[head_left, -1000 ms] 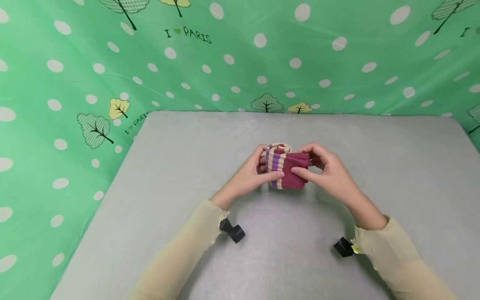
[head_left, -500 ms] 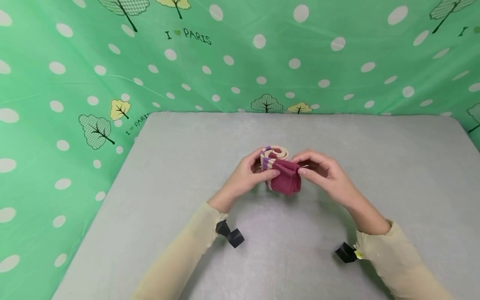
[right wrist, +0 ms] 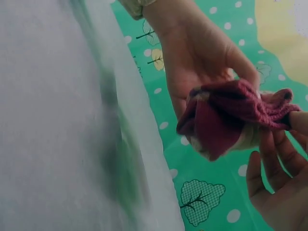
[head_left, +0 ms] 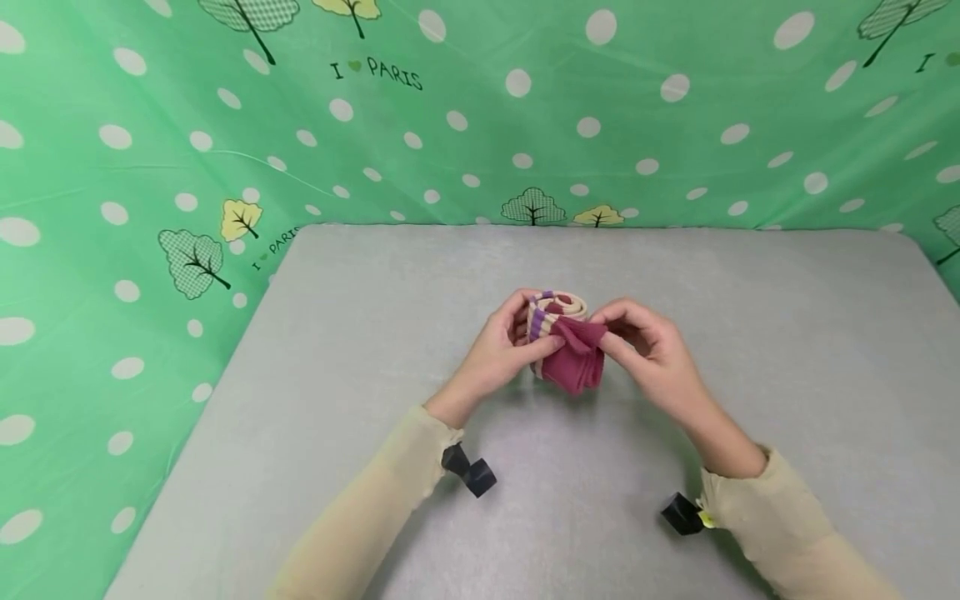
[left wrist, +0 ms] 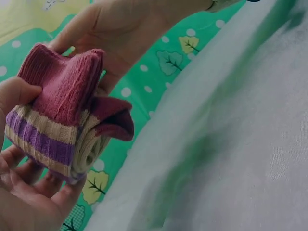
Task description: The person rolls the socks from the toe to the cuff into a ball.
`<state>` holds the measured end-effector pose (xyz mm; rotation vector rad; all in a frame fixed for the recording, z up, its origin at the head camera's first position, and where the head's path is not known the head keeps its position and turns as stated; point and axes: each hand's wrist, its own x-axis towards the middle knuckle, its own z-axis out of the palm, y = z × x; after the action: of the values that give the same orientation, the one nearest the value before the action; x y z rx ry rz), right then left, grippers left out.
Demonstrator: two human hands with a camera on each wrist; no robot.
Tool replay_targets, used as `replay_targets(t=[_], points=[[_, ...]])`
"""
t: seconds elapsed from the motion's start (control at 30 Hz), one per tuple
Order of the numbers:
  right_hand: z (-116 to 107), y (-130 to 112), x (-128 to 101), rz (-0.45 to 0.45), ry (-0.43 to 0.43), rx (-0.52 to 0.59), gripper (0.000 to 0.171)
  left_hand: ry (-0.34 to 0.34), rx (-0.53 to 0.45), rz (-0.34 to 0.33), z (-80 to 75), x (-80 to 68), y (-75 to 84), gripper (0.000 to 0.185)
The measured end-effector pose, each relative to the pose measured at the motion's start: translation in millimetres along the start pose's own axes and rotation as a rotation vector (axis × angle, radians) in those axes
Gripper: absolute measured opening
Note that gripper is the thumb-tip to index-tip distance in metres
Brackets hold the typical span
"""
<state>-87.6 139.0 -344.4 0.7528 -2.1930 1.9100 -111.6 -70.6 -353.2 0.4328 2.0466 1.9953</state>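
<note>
A rolled pair of socks (head_left: 572, 368), maroon at the cuff with cream and purple stripes, is held above the table between both hands. My left hand (head_left: 495, 343) grips the striped roll, thumb across the near side and fingers behind. With thumb and fingers, my right hand (head_left: 656, 354) pinches the upper edge of the maroon cuff (right wrist: 276, 115), drawing it out to the right. The left wrist view shows the coiled end of the roll (left wrist: 89, 149) and a maroon flap (left wrist: 115, 122) sticking out. Part of the roll is hidden behind the left fingers.
Under the hands lies a grey table (head_left: 390, 317). A green dotted curtain (head_left: 465, 117) hangs behind it and along the left. Black camera mounts (head_left: 480, 477) stick out from the cream sleeves (head_left: 375, 508).
The socks have turned in the hands, so the coiled top and the cuff opening show more. My right hand has shifted from the roll's right side to pinching the cuff edge and pulling it outward.
</note>
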Motion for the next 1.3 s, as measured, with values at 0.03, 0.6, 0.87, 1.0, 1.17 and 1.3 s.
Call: replay_targets(t=[0.03,0.6,0.87,1.0,1.17,1.3], points=[[1,-1,0,-0.02,0.004,0.02,0.011,0.009,-0.004,0.001,0.3,0.1,0.1,0.045],[19,-8,6,-0.121,0.06,-0.115,0.012,0.227,0.26,0.12,15.1,-7.0,10.5,0.035],[23,-7,8,-0.112,0.204,-0.206,0.012,0.099,0.243,0.124,17.1,-15.6,12.5,0.034],[23,-7,7,-0.094,0.215,-0.152,0.011,0.124,0.208,0.087,17.9,-14.3,12.5,0.041],[21,-7,5,-0.051,0.182,-0.102,0.007,0.142,0.15,0.05,14.7,-11.0,9.8,0.033],[21,-7,4,-0.036,0.147,-0.082,0.009,0.139,0.127,0.022,10.8,-10.9,9.4,0.042]])
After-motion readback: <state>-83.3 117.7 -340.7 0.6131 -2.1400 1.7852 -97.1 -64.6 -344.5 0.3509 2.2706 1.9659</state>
